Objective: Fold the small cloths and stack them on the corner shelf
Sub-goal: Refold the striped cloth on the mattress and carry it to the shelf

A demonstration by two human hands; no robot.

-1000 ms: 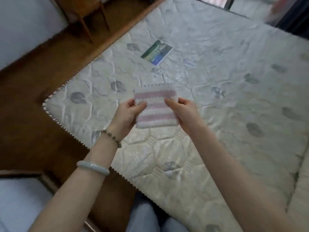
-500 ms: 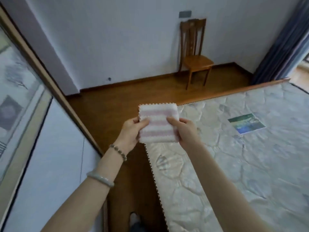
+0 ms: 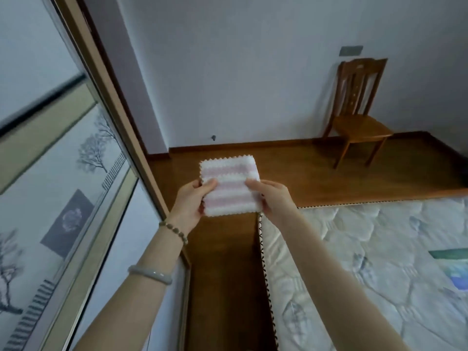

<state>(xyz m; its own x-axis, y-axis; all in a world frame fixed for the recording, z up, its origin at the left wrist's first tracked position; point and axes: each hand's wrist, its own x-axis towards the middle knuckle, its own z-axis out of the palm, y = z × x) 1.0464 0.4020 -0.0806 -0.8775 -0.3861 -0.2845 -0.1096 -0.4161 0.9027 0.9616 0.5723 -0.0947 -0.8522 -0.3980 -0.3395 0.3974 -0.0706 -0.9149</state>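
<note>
"Grip?"
"My left hand [image 3: 191,201] and right hand [image 3: 272,201] each pinch a side edge of the folded cloth [image 3: 229,188], thumbs on top, held above the floor [image 3: 316,168] beside the mattress [image 3: 367,249]."
"Handling?"
"Soft, light, floppy, I'd judge; both edges need holding."

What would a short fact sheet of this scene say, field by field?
Held item: small pink-and-white striped cloth
Left hand: pinches the cloth's left edge
Right hand: pinches its right edge
Below the cloth: wooden floor, beside the mattress
Background: wooden chair against the wall
Corner shelf: not in view
</note>
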